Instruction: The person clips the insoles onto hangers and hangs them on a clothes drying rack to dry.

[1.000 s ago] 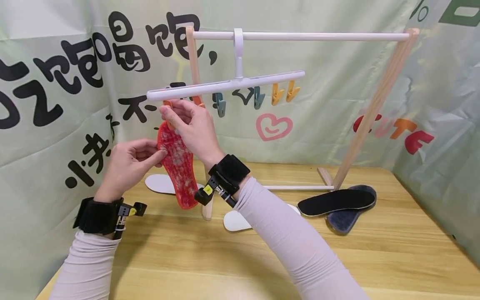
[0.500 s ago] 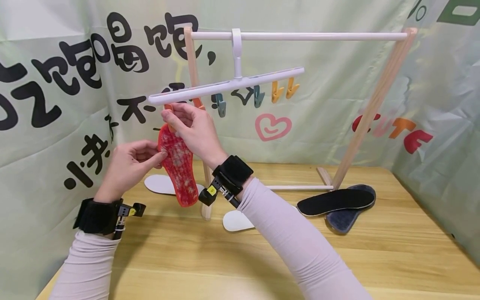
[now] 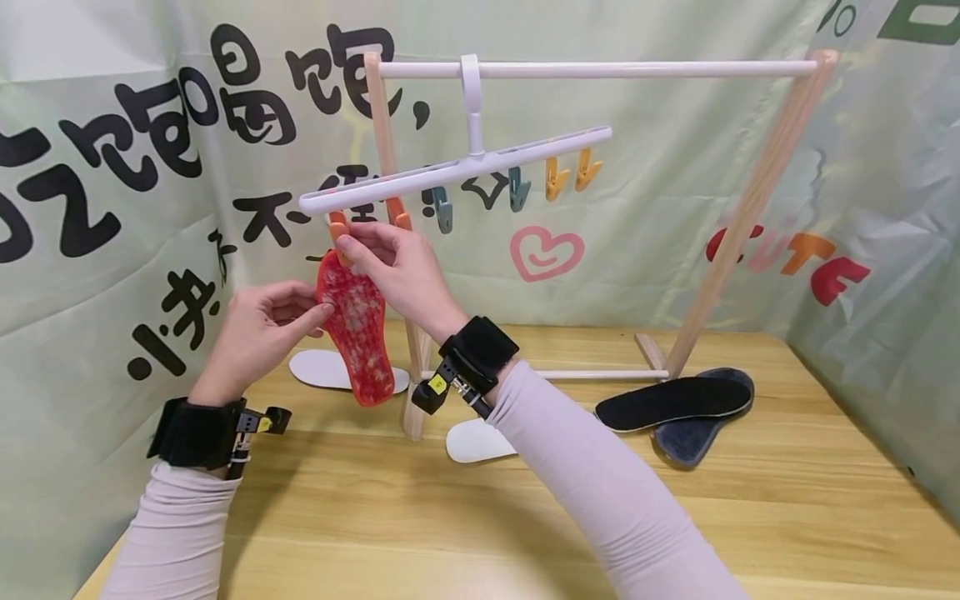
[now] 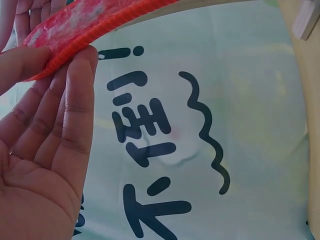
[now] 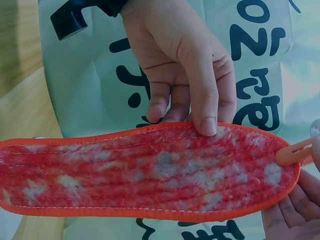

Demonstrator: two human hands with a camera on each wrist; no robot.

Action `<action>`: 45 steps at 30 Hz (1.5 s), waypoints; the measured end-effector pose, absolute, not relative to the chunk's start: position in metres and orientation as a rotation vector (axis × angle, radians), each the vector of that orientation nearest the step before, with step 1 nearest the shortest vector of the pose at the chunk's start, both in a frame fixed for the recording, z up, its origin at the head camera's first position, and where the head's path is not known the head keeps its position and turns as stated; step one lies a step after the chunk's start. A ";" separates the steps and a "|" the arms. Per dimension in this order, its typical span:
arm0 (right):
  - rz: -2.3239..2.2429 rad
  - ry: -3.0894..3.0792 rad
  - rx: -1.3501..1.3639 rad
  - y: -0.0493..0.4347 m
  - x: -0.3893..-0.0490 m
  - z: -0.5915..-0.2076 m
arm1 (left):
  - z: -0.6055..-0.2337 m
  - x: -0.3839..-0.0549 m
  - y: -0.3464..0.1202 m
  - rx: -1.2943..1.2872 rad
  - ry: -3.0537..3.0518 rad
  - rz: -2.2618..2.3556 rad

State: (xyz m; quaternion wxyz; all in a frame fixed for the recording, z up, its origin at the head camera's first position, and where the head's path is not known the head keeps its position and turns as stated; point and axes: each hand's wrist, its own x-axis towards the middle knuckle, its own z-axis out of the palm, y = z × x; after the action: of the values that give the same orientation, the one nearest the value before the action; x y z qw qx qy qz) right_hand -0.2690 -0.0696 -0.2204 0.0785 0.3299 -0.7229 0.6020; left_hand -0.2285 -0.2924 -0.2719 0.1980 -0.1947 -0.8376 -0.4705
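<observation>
Red insole: plush, mottled pale grey, stitched in lengthwise rows, orange edging. Hangs near-upright below the white hanger's left end. Left hand pinches its side edge; right pinches orange clip at its top, bite depth hard to judge.

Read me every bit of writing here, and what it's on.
"吃饱喝饱," on the fabric backdrop; first character cut off.
"快" there; next character unclear.
"不倒!" also there.
"CUTE" there; C partly hidden.
Yellow wrist-camera labels: too small to read.
Top-right marks: cut off.
</observation>
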 end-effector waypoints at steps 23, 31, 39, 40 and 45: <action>1.734 -2.225 0.962 -0.051 -0.275 -0.240 | -0.271 -0.225 -0.287 -0.540 -2.353 -1.331; 1.773 -2.206 0.941 -0.046 -0.275 -0.246 | -0.271 -0.225 -0.283 -0.596 -2.355 -1.328; 1.783 -2.212 0.925 -0.037 -0.279 -0.254 | -0.273 -0.225 -0.277 -0.584 -2.380 -1.319; 1.781 -2.216 0.917 -0.036 -0.279 -0.255 | -0.274 -0.225 -0.276 -0.582 -2.385 -1.313; 1.774 -2.215 0.886 -0.028 -0.279 -0.257 | -0.275 -0.227 -0.275 -0.580 -2.408 -1.306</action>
State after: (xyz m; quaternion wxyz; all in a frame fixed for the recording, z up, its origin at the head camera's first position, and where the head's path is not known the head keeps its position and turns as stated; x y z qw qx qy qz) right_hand -0.2793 -0.0282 -0.2567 0.0841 0.2970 -0.7423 0.5947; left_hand -0.2268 -0.2749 -0.2746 0.1700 -0.2040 -0.8475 -0.4597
